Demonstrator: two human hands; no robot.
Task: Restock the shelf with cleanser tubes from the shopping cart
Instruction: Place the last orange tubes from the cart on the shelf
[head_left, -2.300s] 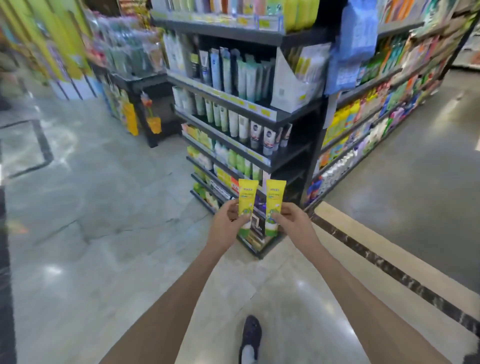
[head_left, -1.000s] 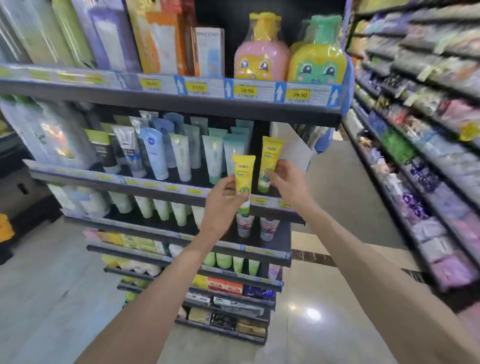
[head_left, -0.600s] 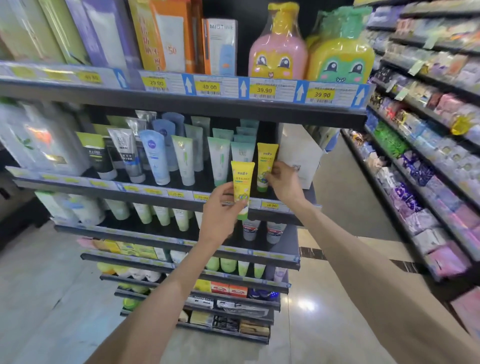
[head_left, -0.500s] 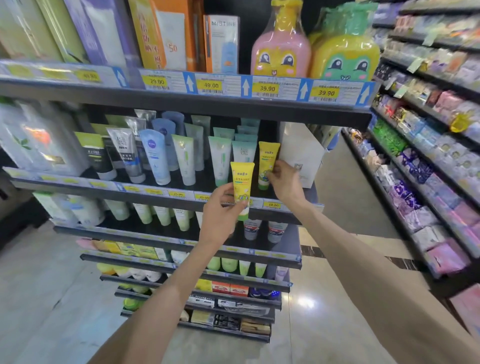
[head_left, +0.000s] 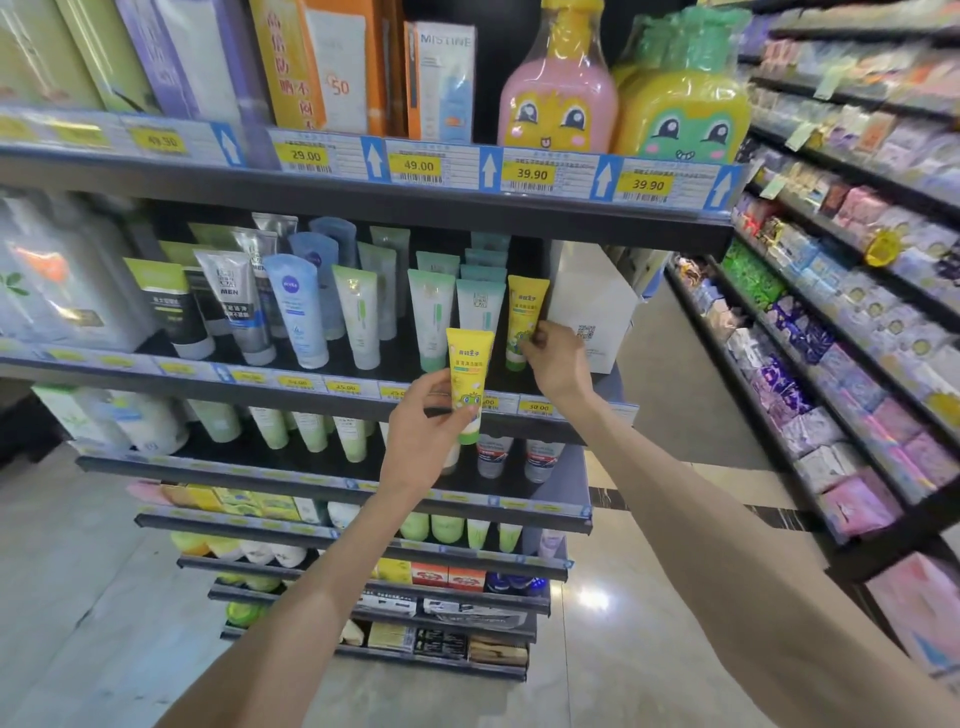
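Two yellow cleanser tubes with green caps are in my hands. My right hand grips one yellow tube standing cap-down on the second shelf, right of a row of pale green tubes. My left hand holds the other yellow tube upright in front of that shelf's price-label edge, lower and to the left of the first. The shopping cart is out of view.
A white carton stands on the shelf just right of my right hand. Grey, blue and green tubes fill the shelf to the left. Character-shaped bottles stand on the shelf above. A long aisle rack runs along the right.
I walked up to the shelf carrying both tubes. My right hand has reached in and set its tube down on the second shelf; my left hand stays in front of the shelf edge.
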